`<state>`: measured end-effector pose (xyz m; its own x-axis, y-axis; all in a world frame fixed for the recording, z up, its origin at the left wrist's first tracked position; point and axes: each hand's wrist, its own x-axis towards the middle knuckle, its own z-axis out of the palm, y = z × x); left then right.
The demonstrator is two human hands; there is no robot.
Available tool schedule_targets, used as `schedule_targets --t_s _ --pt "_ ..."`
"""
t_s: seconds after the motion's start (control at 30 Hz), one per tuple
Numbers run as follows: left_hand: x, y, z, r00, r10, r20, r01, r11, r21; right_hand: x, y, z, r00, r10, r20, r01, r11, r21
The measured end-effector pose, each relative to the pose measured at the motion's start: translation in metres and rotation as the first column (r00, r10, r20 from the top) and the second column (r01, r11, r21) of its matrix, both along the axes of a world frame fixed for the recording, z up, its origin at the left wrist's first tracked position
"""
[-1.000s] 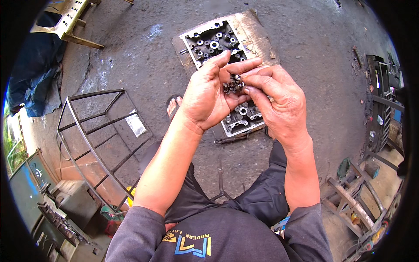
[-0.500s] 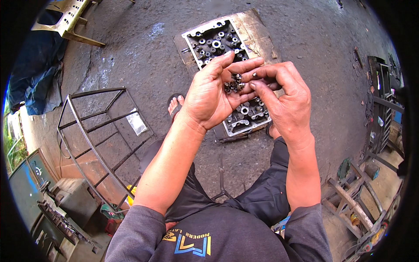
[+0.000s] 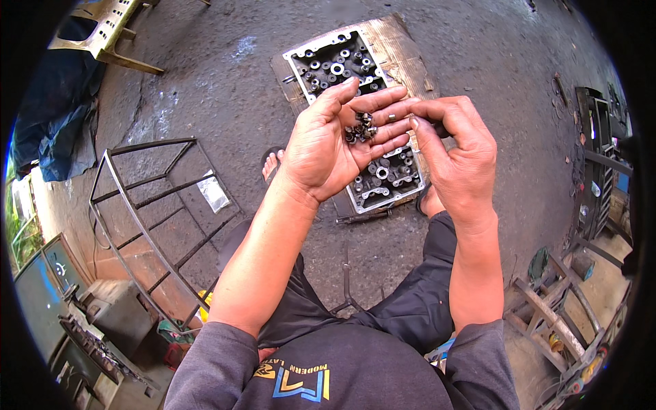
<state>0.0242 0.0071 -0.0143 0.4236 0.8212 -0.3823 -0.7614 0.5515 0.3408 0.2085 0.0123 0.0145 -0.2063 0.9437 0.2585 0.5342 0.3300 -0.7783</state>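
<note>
My left hand (image 3: 318,147) is palm up with its fingers stretched out, bearing a small heap of dark, shiny valve collets (image 3: 360,128). One separate small metal piece (image 3: 391,116) rests on its fingers. Thumb and forefinger of my right hand (image 3: 459,154) are pinched together at the left fingertips. Whatever may be between them is too small to make out. Beneath both hands lies an engine cylinder head (image 3: 333,63) with valve springs and bolt holes, its middle partly hidden by my left hand.
Under the cylinder head is a stained cardboard sheet (image 3: 403,51). A black metal frame (image 3: 130,195) and a clear plastic packet (image 3: 214,193) are to the left. A plastic chair (image 3: 102,31) stands at the far left. Metal frames (image 3: 557,321) fill the right side.
My right hand has shifted slightly right, toward the left fingertips. The left palm has opened flatter and moved a little left, showing the single metal piece on its fingers.
</note>
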Motion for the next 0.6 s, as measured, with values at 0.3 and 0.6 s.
schedule_targets --t_s 0.3,0.6 --pt "0.0026 -0.0017 -0.0028 0.999 -0.009 -0.039 0.008 1.000 -0.016 -0.0023 -0.0003 -0.0012 0.986 0.097 0.133 -0.111 0.988 0.105" --pt "-0.0034 0.0020 -0.0051 0.995 -0.079 -0.065 0.076 0.996 -0.048 0.0025 0.0069 -0.0062 0.955 0.133 0.266 -0.194 0.956 0.218"
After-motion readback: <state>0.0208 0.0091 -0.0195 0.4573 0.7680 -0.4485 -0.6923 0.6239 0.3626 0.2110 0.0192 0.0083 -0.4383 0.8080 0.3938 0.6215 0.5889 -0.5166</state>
